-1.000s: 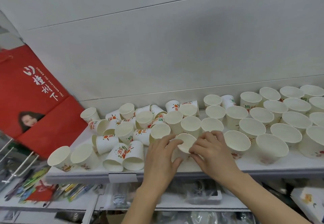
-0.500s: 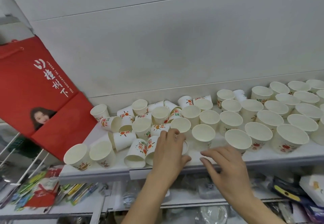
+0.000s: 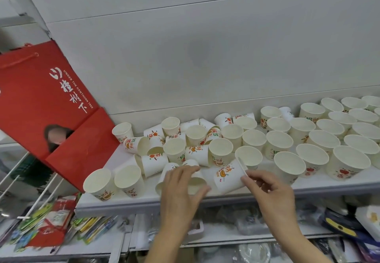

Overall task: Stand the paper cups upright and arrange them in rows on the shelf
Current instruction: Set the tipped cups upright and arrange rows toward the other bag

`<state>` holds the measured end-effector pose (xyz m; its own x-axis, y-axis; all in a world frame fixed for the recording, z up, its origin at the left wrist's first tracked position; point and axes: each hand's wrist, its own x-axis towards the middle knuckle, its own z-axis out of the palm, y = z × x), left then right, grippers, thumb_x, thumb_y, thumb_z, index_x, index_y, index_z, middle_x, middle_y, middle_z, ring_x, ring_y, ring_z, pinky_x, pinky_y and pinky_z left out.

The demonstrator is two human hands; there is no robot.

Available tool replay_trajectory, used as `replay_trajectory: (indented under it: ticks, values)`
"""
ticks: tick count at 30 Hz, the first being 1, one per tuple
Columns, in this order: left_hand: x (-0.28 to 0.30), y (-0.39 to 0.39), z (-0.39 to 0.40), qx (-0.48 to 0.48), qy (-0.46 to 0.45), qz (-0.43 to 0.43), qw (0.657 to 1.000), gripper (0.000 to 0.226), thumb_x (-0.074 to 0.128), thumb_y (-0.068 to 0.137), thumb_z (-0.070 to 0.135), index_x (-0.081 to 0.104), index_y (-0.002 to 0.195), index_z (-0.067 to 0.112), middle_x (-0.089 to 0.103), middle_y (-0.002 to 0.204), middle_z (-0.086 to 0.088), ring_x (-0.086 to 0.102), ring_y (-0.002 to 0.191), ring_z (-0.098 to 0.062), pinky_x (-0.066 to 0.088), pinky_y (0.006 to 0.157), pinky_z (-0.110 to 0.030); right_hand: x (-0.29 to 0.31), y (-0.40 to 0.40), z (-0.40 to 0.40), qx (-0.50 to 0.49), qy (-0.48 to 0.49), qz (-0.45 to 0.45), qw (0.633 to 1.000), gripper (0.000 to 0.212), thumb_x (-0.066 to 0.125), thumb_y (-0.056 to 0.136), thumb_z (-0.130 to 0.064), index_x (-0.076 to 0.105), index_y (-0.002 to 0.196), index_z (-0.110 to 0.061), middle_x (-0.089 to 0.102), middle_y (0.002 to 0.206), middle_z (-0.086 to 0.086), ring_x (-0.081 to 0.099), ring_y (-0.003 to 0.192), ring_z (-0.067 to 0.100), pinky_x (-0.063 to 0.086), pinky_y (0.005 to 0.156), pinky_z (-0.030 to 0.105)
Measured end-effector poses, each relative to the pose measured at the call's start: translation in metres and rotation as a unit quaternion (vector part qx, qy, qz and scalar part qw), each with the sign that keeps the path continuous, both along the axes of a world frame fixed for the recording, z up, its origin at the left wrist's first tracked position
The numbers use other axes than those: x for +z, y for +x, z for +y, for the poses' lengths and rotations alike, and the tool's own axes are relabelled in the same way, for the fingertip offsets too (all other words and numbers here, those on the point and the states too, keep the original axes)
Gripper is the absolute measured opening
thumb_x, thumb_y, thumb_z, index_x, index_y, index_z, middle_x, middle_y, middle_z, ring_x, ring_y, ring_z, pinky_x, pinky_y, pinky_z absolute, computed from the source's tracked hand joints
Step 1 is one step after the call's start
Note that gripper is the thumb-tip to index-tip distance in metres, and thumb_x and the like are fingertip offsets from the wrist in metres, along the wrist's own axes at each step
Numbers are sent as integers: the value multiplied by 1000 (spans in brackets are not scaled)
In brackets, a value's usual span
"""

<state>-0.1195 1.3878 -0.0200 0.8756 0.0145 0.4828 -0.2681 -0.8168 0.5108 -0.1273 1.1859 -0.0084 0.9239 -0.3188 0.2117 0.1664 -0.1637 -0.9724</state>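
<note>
Head view: right hand (image 3: 273, 192) fingers (image 3: 249, 178) pinching the rim of a tipped white printed paper cup (image 3: 227, 176) on the white shelf (image 3: 144, 203); left hand (image 3: 181, 188) fingers clamping neighbouring fallen cup (image 3: 195, 180). Better lifting by rim, setting base flat beside upright rows.

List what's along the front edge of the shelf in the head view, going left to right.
Red bag → two upright cups → left hand on a tipped cup → tilted cup → right hand → upright rows.
</note>
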Motion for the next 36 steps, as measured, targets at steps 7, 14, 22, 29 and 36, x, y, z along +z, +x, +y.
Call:
replay_trajectory:
  ticks: [7, 14, 22, 29, 36]
  values:
    - [15, 33, 21, 37, 205, -17, 978, 14, 82, 72, 22, 72, 80, 24, 65, 75, 8, 56, 66, -19, 36, 58, -29, -23, 15, -7, -11, -419, -267, 868, 16, 66, 85, -26, 77, 84, -14, 69, 81, -4, 53, 71, 21, 46, 62, 32]
    - [39, 44, 3, 50, 152, 115, 980, 22, 53, 95, 41, 71, 104, 30, 68, 99, 10, 61, 87, -15, 44, 67, -26, -31, 22, -2, -16, -491, -269, 828, 13, 67, 86, -22, 76, 88, -14, 70, 84, 1, 49, 75, 21, 40, 64, 30]
    - [53, 71, 5, 62, 127, 93, 986, 28, 52, 92, 51, 71, 100, 33, 68, 90, 14, 60, 80, -8, 48, 64, -25, -12, 34, -25, -40, -445, -265, 854, 19, 68, 84, -28, 76, 94, -15, 71, 90, -6, 54, 78, 20, 47, 67, 32]
    - [87, 175, -25, -33, 188, 88, 978, 21, 59, 91, 33, 70, 109, 30, 67, 105, 8, 59, 97, -15, 50, 78, -33, 48, 154, -79, -78, -467, -94, 876, 6, 72, 81, -23, 74, 87, -21, 70, 78, -6, 46, 80, 21, 38, 67, 31]
    - [53, 266, -94, -41, 244, 243, 938, 49, 62, 83, 47, 53, 118, 15, 60, 121, -5, 55, 110, -25, 45, 81, -34, 48, 241, -89, -16, -530, 157, 833, 25, 57, 86, -38, 68, 83, -16, 69, 86, 6, 62, 90, 26, 38, 62, 27]
